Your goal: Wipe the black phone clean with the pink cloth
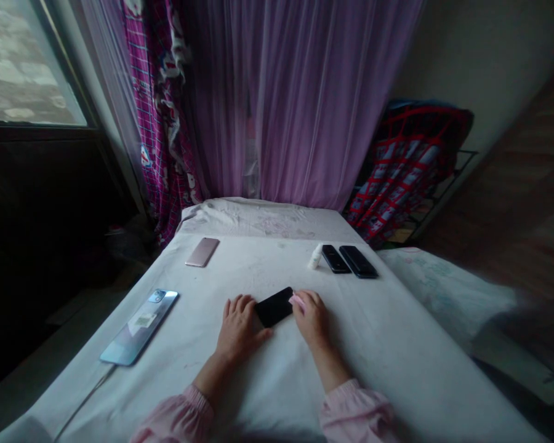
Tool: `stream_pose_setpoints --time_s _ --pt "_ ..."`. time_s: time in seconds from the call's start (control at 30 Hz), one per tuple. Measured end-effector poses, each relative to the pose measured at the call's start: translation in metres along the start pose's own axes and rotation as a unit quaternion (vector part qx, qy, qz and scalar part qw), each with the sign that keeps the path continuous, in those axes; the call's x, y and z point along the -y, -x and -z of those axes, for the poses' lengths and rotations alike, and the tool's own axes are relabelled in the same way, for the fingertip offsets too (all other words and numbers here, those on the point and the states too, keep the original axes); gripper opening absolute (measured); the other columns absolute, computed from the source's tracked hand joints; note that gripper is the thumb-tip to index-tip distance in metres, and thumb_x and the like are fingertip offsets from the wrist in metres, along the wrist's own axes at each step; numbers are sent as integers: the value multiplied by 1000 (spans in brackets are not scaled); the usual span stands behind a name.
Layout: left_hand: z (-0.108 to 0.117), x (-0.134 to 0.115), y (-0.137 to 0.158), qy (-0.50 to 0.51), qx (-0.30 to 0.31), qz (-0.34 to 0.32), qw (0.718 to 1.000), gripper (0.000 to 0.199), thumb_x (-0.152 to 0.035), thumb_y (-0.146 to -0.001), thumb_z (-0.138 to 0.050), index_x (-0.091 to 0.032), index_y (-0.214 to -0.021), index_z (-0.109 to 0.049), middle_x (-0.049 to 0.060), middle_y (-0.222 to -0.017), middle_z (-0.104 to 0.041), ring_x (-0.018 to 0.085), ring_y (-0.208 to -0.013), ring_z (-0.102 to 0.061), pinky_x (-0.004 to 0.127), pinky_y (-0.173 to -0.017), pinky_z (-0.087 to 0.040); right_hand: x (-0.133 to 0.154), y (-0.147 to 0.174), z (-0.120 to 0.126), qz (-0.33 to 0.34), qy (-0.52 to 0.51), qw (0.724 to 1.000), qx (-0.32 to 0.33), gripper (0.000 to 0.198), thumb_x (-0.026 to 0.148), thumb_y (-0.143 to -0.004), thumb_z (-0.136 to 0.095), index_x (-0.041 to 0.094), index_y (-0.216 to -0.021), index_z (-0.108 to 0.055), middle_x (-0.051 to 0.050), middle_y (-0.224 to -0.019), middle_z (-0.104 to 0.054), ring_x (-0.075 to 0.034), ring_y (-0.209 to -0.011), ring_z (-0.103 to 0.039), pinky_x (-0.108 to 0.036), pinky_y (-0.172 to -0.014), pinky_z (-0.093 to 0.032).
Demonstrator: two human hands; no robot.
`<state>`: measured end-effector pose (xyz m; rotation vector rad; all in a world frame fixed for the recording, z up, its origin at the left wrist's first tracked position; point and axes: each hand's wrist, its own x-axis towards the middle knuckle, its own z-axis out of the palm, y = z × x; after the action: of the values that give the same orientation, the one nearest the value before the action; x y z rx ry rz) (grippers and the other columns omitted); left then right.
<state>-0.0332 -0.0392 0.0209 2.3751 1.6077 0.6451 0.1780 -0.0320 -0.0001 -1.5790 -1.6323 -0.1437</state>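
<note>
A smartphone [273,307] with a dark screen lies face up and slanted on the white-covered table. My left hand [240,326] rests at its left end, thumb along the near edge and fingers by the left side, holding it in place. In my right hand [311,314] a small folded pink cloth [297,301] is pinched between the fingers. The cloth touches the phone's right end. My right fingers partly cover the cloth, and its full size is hidden.
A rose-coloured phone [202,252] lies back left, and a blue phone [141,329] with a cable [90,394] lies front left. Back right stand a small white bottle [314,257] and two dark phones [335,259], [358,262] lie beside it. Purple curtains [300,111] hang behind the table.
</note>
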Motion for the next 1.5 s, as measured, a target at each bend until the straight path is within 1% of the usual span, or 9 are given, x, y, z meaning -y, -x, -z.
stream_pose_setpoints --time_s 0.2,0.43,0.57,0.63,0.8,0.93,1.3,1.4,1.5 --pt "3 -3 2 7 -17 5 1000 54 -43 -72 -75 -19 -118 -57 11 -127 -58 32 -125 -48 54 -112 -25 5 0 10 -15 70 996 54 18 21 -88 -56 21 -91 -74 -6 -87 -68 -19 -80 -59 -28 -74 -43" --pt "-2 3 0 -1 -30 -12 999 54 -42 -73 -73 -21 -120 -57 11 -129 -58 33 -126 -48 56 -110 -26 39 12 10 70 12 993 90 19 15 -88 -57 24 -84 -73 -3 -82 -65 -17 -81 -58 -25 -77 -43" --pt "-5 6 1 -7 -30 -18 999 56 -43 -74 -73 -20 -122 -56 12 -130 -58 33 -127 -47 56 -110 -26 49 20 16 94 -15 988 118 18 14 -87 -59 25 -90 -74 -3 -84 -64 -16 -81 -57 -25 -78 -43" --pt "-5 6 2 -8 -26 -18 999 55 -42 -75 -73 -19 -122 -56 12 -131 -58 32 -127 -47 55 -111 -26 42 19 19 75 -11 990 118 19 15 -88 -59 25 -91 -74 -3 -84 -65 -16 -81 -58 -24 -77 -43" --pt "-3 4 2 -5 -18 -11 1000 53 -37 -76 -70 -20 -123 -55 11 -132 -57 32 -129 -46 55 -112 -25 11 8 23 -30 58 994 82 20 17 -89 -56 23 -89 -75 -5 -85 -66 -17 -80 -60 -24 -73 -43" --pt "-2 4 2 -1 -3 -8 1000 52 -36 -76 -69 -20 -123 -55 11 -133 -57 32 -129 -45 56 -112 -24 2 0 19 -64 78 992 76 21 19 -89 -55 22 -92 -76 -6 -87 -67 -17 -82 -61 -24 -76 -43" --pt "-2 4 2 -1 14 -2 1000 57 -34 -74 -69 -19 -126 -53 12 -134 -57 31 -131 -45 57 -113 -23 18 -53 2 -153 121 959 208 22 27 -90 -55 26 -90 -76 -4 -93 -71 -14 -83 -64 -22 -68 -40" --pt "-4 4 3 -4 0 -1 1000 56 -35 -74 -69 -19 -124 -53 12 -133 -58 32 -130 -46 57 -113 -24 16 -47 9 -168 122 956 207 20 28 -88 -56 26 -86 -76 -3 -89 -71 -14 -80 -64 -22 -65 -39" --pt "-7 5 4 -3 -15 -9 1000 54 -36 -74 -69 -19 -123 -54 12 -132 -58 33 -129 -46 57 -112 -24 8 -26 20 -163 118 964 173 19 27 -87 -57 26 -79 -75 -2 -82 -71 -15 -73 -64 -23 -60 -39"
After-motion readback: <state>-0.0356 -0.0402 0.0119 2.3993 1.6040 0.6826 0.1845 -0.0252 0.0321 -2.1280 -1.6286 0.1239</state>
